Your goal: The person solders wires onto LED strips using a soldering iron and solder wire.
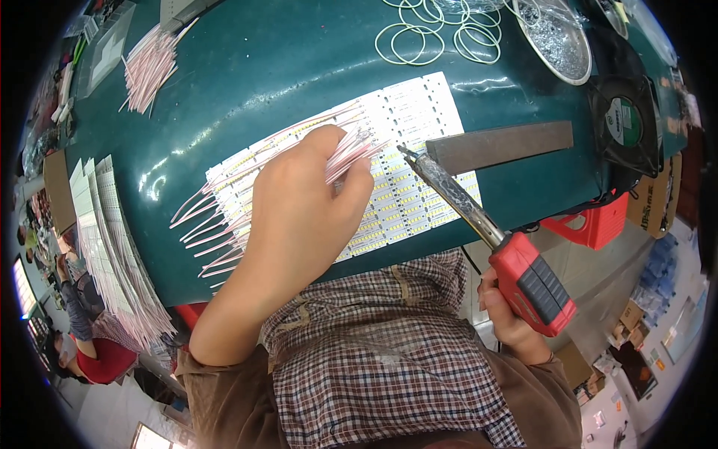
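Note:
My left hand (303, 198) is closed on a small bundle of pink-and-white wires (349, 155), their ends sticking out between thumb and fingers. It hovers over a white LED circuit board panel (411, 200) lined with rows of yellow chips. Several wires (202, 202) run along the panel's left part and stick out past its left edge. My right hand (512, 318) grips a red-and-black soldering iron (532, 288) at the table's front edge. Its dark tip points up and left, over the panel near the left hand's wires.
A dark flat bar (508, 146) lies across the panel's right side. Beyond it stand a black fan (624, 123) and a metal tray (557, 45). Pale wire coils (441, 34) lie at the back; a loose wire pile (152, 67) and stacked wired boards (112, 247) are left. A person (105, 352) sits far left.

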Motion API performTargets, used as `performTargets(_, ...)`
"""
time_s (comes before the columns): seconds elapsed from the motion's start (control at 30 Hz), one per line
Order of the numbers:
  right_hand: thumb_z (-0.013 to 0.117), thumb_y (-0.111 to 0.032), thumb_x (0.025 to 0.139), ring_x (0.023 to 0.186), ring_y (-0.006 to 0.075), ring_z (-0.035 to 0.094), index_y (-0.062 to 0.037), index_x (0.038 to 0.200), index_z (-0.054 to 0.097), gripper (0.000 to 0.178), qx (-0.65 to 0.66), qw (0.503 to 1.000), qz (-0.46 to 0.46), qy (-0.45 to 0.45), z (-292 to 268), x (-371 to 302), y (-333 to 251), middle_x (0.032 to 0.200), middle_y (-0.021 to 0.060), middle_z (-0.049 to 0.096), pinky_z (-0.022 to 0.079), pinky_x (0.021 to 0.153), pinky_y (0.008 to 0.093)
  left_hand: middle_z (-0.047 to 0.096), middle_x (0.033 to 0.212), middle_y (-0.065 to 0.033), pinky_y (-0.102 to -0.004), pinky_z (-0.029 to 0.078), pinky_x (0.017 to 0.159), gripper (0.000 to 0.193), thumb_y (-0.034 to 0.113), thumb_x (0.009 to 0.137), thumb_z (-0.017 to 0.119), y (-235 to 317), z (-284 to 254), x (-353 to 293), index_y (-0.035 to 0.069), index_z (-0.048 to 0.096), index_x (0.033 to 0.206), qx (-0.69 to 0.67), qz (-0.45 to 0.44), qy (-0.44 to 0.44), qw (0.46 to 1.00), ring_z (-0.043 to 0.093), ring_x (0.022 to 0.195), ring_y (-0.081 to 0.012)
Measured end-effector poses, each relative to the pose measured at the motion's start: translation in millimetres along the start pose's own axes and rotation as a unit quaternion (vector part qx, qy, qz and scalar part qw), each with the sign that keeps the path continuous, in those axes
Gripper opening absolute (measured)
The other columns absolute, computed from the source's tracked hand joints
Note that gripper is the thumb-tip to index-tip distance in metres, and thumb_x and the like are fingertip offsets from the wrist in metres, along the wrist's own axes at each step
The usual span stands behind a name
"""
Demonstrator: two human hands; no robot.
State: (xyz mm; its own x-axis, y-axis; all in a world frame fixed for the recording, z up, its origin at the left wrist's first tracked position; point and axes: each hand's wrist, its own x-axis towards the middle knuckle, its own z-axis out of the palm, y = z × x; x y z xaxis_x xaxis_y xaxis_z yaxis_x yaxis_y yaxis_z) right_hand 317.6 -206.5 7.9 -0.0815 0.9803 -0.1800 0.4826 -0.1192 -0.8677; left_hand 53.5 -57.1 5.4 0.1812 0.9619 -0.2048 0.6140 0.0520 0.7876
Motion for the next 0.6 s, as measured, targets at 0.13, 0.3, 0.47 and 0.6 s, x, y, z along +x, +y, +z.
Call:
performTargets(0.13,0.076,-0.007,0.078,0.067,0.0274,0.067,0.0008,0.1,0.068,0.024,0.003,1.0,-0.005,0.006,0.6,2.0,-2.3,0.084,0.0126,0.067,0.053,0.059,0.0335,0.065,0.069,-0.0195,-0.0427,0.049,0.059,0.021,0.015,0.087,0.069,-4.3,5.0,0.6,-0.004,0.06,0.089,-0.057,-0.016,0.018,0.998,0.065,0.061,-0.0352)
performTargets(0.3,0.076,-0.008,0.078,0.067,0.0275,0.067,0.0008,0.101,0.068,0.025,0.011,1.0,-0.006,0.002,1.5,0.3,-1.2,0.085,0.0128,0.067,0.054,0.059,0.0335,0.064,0.067,-0.0204,-0.043,0.049,0.058,0.022,0.015,0.086,0.07,-1.6,2.8,1.8,-0.005,0.059,0.086,-0.022,0.0,0.025,0.999,0.064,0.058,-0.0356)
performTargets(0.47,0.076,-0.008,0.078,0.067,0.0272,0.067,0.0006,0.101,0.068,0.026,-0.021,1.0,-0.014,-0.011,1.3,-0.8,-2.1,0.086,0.0127,0.067,0.054,0.059,0.0343,0.062,0.065,-0.0217,-0.0439,0.048,0.057,0.024,0.015,0.084,0.07,-2.0,2.0,3.1,-0.004,0.058,0.077,0.021,-0.002,0.019,1.0,0.062,0.057,-0.0371)
performTargets(0.6,0.077,-0.008,0.078,0.069,0.0276,0.068,0.0004,0.101,0.068,0.026,-0.011,1.0,-0.003,-0.018,1.8,0.4,-2.6,0.086,0.0128,0.068,0.055,0.059,0.0342,0.061,0.063,-0.0215,-0.0443,0.047,0.057,0.025,0.016,0.085,0.07,-0.9,2.2,2.9,-0.004,0.058,0.075,0.011,-0.007,0.024,1.0,0.061,0.057,-0.0379)
